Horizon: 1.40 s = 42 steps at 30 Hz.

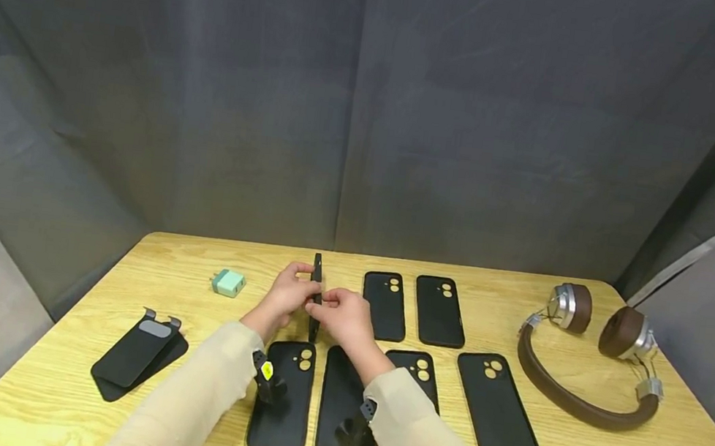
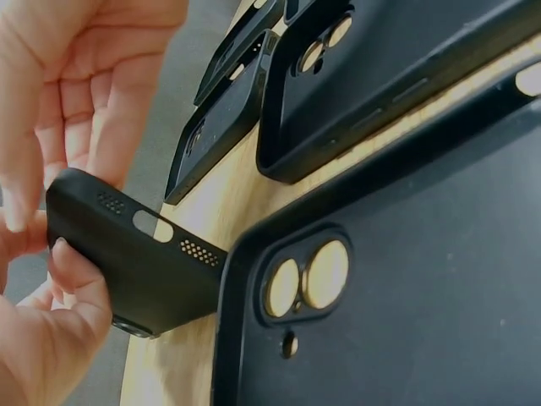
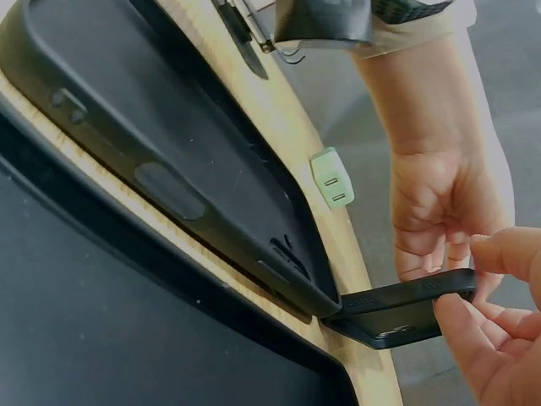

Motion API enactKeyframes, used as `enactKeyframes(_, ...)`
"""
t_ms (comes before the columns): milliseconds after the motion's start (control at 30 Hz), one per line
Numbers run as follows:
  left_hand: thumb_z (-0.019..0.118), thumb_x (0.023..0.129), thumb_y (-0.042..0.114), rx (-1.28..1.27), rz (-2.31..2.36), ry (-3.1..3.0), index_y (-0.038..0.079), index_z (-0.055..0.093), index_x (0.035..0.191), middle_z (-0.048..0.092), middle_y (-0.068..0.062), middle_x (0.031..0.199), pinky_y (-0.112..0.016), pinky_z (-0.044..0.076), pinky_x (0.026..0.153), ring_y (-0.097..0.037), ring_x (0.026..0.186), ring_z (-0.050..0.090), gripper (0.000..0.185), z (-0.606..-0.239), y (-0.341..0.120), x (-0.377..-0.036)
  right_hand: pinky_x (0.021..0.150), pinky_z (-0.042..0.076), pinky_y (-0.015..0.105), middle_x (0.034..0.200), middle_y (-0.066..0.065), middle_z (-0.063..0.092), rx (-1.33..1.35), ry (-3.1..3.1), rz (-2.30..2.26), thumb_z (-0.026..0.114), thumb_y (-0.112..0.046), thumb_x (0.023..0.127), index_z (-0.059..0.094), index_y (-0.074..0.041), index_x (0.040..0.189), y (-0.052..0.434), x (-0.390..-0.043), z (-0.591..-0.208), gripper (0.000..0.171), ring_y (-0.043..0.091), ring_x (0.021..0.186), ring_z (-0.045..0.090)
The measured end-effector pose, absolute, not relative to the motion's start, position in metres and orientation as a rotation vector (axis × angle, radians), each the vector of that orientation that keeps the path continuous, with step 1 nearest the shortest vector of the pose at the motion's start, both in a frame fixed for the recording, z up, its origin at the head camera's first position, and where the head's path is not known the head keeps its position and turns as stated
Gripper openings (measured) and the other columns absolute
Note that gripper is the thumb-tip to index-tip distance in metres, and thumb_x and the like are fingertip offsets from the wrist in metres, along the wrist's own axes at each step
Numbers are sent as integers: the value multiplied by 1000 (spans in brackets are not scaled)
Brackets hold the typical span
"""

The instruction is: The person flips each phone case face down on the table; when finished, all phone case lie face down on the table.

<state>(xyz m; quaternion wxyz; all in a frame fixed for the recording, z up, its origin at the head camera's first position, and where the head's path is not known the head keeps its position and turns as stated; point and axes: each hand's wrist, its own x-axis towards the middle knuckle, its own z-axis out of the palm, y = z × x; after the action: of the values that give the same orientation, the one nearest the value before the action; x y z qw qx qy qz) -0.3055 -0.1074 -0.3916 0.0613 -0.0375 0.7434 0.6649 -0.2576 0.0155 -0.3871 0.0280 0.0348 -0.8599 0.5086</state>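
Observation:
Both hands meet on a black phone case (image 1: pixel 317 271) stood on edge near the back of the table. My left hand (image 1: pixel 290 294) grips it from the left, its thumb (image 2: pixel 74 269) pressed on the case's outer face. From the right, my right hand (image 1: pixel 347 317) pinches the near part of the rim, thumb and fingertips either side of the edge. The held case (image 2: pixel 144 254) shows its charging slot and speaker holes in the left wrist view. In the right wrist view its hollow inside (image 3: pixel 393 321) is visible. One end is close over the tabletop.
More black cases lie flat: one under the left wrist (image 1: pixel 282 420), one under the right (image 1: pixel 343 405), several to the right (image 1: pixel 501 416). Left are a green charger plug (image 1: pixel 230 283) and two stacked dark pieces with metal hooks (image 1: pixel 137 352). Brown headphones (image 1: pixel 582 403) lie far right.

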Motion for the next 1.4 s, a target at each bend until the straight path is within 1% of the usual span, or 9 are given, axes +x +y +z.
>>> enactKeyframes(133, 58, 87, 3, -141, 1994, 2268, 1, 44, 125, 53, -9, 83, -22, 41, 53, -11, 59, 50, 40, -394, -105, -303, 49, 40, 23, 64, 1, 64, 109, -2680, 1488, 74, -25, 77, 68, -4, 75, 14, -258, -390, 21, 11, 56, 55)
enactKeyframes(233, 59, 89, 7, -156, 1981, 2264, 2, 45, 123, 53, -8, 82, -25, 40, 56, -11, 57, 48, 38, -395, -103, -301, 42, 32, 22, 49, -4, 50, 77, -2686, 1488, 72, -21, 78, 60, -8, 59, 15, -259, -389, 25, 11, 45, 48)
enactKeyframes(300, 58, 90, 9, -160, 1983, 2246, 1, 45, 123, 54, -8, 84, -27, 41, 59, -10, 59, 50, 37, -395, -101, -300, 41, 33, 22, 46, -5, 48, 48, -2675, 1508, 71, -18, 78, 59, -9, 57, 16, -260, -388, 26, 13, 44, 51)
enactKeyframes(367, 57, 90, 10, -163, 1994, 2220, 0, 45, 122, 54, -8, 87, -27, 44, 63, -11, 63, 52, 36, -395, -100, -298, 42, 36, 22, 48, -4, 51, 9, -2661, 1549, 70, -15, 78, 61, -8, 60, 19, -261, -387, 21, 17, 47, 57)
enactKeyframes(500, 55, 91, 11, -169, 2007, 2190, -2, 45, 123, 53, -8, 88, -25, 48, 66, -12, 69, 52, 36, -395, -100, -296, 46, 42, 24, 57, 4, 61, -47, -2634, 1612, 69, -13, 78, 67, -2, 74, 24, -261, -386, 11, 24, 56, 64)
enactKeyframes(733, 47, 93, 10, -216, 2023, 2218, -2, 47, 123, 50, -5, 86, -29, 45, 68, -14, 72, 49, 32, -400, -112, -294, 56, 52, 29, 80, 12, 67, -82, -2494, 1793, 69, -13, 81, 67, 2, 94, 26, -258, -374, 20, 29, 66, 67)
enactKeyframes(933, 45, 95, 12, -225, 2109, 2099, -1, 45, 124, 58, -3, 90, -26, 42, 66, -11, 74, 55, 32, -404, -120, -293, 65, 55, 35, 88, 18, 67, -87, -2333, 2004, 68, -9, 81, 65, 6, 100, 26, -255, -363, 24, 29, 71, 68)
enactKeyframes(1167, 43, 95, 8, -175, 2269, 1930, -3, 43, 124, 57, 0, 86, -25, 40, 64, -11, 72, 53, 31, -400, -120, -290, 62, 55, 29, 86, 17, 65, -96, -2266, 2077, 67, -6, 81, 63, 8, 99, 26, -251, -358, 23, 16, 64, 65)
enactKeyframes(1400, 46, 93, 4, -171, 2404, 1869, -5, 43, 124, 55, 0, 82, -24, 40, 60, -10, 68, 52, 32, -403, -121, -291, 65, 55, 29, 96, 19, 63, -128, -2286, 2139, 65, -6, 83, 61, 7, 106, 31, -251, -361, 27, 20, 72, 67)
